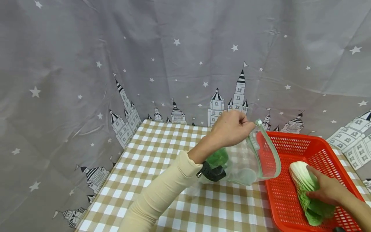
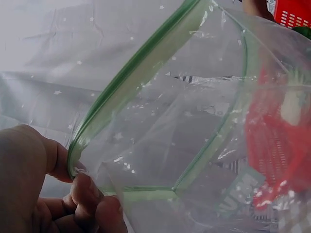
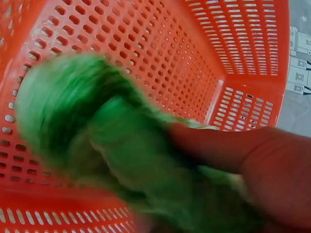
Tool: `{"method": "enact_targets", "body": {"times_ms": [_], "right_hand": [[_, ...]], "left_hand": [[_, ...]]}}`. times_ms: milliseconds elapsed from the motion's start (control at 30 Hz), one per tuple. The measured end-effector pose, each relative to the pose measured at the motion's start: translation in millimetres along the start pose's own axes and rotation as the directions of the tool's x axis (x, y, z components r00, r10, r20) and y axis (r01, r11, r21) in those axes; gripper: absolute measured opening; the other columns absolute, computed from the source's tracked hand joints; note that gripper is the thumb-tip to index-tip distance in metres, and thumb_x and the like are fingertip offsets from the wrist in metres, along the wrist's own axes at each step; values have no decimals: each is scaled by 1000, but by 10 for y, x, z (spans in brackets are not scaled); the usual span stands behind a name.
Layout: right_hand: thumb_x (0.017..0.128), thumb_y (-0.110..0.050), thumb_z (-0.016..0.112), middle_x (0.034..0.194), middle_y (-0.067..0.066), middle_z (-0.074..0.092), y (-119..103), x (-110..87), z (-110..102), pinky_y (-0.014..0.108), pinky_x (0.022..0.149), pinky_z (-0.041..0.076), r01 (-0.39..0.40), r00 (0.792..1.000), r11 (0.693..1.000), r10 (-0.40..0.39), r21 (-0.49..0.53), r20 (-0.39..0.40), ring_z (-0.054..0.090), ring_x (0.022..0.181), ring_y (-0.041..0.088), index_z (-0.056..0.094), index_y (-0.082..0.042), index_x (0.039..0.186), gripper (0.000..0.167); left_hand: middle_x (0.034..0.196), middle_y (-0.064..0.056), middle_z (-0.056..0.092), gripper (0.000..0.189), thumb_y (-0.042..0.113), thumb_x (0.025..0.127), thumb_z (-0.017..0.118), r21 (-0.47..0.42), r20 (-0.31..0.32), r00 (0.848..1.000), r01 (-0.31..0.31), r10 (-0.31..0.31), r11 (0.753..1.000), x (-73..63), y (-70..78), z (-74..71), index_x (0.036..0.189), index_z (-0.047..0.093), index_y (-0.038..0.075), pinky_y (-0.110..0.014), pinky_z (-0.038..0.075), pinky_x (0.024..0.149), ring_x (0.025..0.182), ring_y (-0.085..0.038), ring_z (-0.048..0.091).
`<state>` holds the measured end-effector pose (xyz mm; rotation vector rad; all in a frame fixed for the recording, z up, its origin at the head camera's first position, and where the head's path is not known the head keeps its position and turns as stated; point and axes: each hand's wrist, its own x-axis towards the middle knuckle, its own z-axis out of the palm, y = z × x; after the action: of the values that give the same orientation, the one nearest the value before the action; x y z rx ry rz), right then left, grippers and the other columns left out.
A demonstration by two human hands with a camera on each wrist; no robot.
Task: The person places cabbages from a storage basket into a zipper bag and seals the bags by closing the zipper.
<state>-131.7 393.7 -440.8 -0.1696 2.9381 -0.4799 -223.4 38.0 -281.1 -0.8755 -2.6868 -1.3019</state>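
In the center of the head view, the left hand (image 1: pixel 233 127) has its fingers curled closed, with thumb and fingers pinching the edge of a clear zip-top bag (image 1: pixel 239 161). The bag tilts across the middle of the frame with its mouth toward the right, overlapping the near left side of a red perforated plastic basket (image 1: pixel 282 190). In the left wrist view, the mouth stands open, its 2 green zipper strips (image 2: pixel 141 58) spread apart, and the fingers pinch a lower corner of it at lower left. At the bag's left end in the head view, a green item (image 1: pixel 218 157) shows beside the wrist; too little of it is visible to name it. The basket fills the lower right and contains 1 napa cabbage (image 1: pixel 302 180), its white stem end toward the top and its green leaves toward the bottom. The right hand (image 1: pixel 327 190) is partly closed around the cabbage, thumb on one side; the right wrist view is blurred, and whether the cabbage touches the basket floor cannot be told. Bag and basket are over a brown-and-white checked tablecloth (image 1: pixel 162 141), before a gray curtain (image 1: pixel 174 58) printed with stars and castles.
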Motion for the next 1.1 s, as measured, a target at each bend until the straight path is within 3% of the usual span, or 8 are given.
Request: {"method": "enact_targets", "body": {"times_ms": [167,400,500,667,733,800,867,1100], "right_hand": [[72,-14,83,100,41,57,-97,0,-147,62,66,47,8,995,1000,-8,-1,-101,59,84,53,43,12,127,73],[73,-13,84,93,36,60,-396,-90,-639,50,54,45,66,964,998,-64,0,-259,60,71,41,47,2,132,71],[68,-10,87,99,36,62,-528,-152,-839,39,52,43,140,916,990,-131,-3,-379,61,71,21,51,-6,136,77],[57,6,88,115,-23,61,-690,-200,-1052,11,59,41,338,793,939,-249,61,-556,46,88,-18,60,-10,134,83],[52,12,87,116,-38,48,-762,-207,-1120,4,69,39,410,757,910,-304,58,-578,47,97,-20,61,-6,132,85],[48,15,87,117,-34,53,-852,-215,-1188,5,73,40,452,739,891,-350,39,-576,51,99,-17,62,-4,130,88],[48,11,89,117,-25,59,-953,-227,-1249,7,71,41,439,752,899,-364,5,-549,53,96,-14,64,-8,129,87],[60,-9,92,109,4,68,-1365,-218,-1333,26,59,50,368,881,926,-376,-83,-288,58,79,5,60,-26,132,80]], "left_hand": [[51,6,42,29,20,84,58,-3,13,1000,9,-9,1000,0,3,5,58,46,16,-22,31,45,47,-7,41],[48,8,39,31,20,85,58,-2,1,999,-32,32,999,12,5,16,57,44,17,-22,30,44,44,-6,38],[48,9,37,31,19,84,58,-3,-4,999,-41,41,999,11,8,16,56,43,17,-22,29,44,44,-5,36],[48,8,37,31,17,82,57,-2,-13,998,-55,55,999,9,11,14,56,43,17,-22,30,45,44,-5,36],[48,8,38,30,16,82,57,-8,-13,998,-59,59,998,11,8,14,55,43,17,-22,31,46,44,-5,36],[48,8,39,29,16,82,57,-15,-12,998,-64,64,998,10,5,13,55,44,17,-23,32,46,44,-5,37],[48,8,39,29,17,82,57,-22,-16,998,-69,69,997,8,-1,11,56,44,17,-22,33,46,44,-5,37],[48,8,35,32,17,83,57,-38,-31,997,-70,69,997,-32,-55,10,55,42,16,-22,29,46,43,-4,34]]}}
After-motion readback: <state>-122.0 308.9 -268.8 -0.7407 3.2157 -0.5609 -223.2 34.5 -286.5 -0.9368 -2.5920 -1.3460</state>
